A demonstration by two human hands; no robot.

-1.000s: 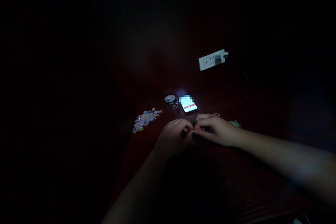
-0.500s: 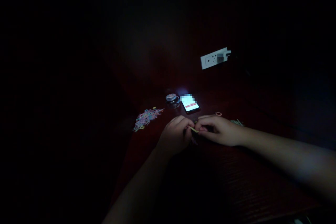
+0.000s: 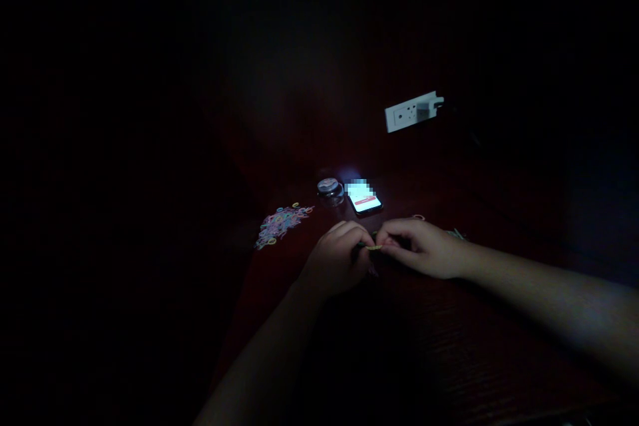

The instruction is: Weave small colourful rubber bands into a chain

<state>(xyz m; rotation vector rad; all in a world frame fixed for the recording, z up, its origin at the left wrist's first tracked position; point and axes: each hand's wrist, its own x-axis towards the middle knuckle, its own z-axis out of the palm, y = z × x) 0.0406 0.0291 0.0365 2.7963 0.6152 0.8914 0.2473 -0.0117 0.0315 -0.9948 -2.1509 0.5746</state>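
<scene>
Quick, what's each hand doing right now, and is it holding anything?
Left hand: closed, pinching one end of a thin yellow band.
Right hand: closed, fingertips pinching the band's other end.

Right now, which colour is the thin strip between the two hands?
The thin strip is yellow; the head view shows it best.
</scene>
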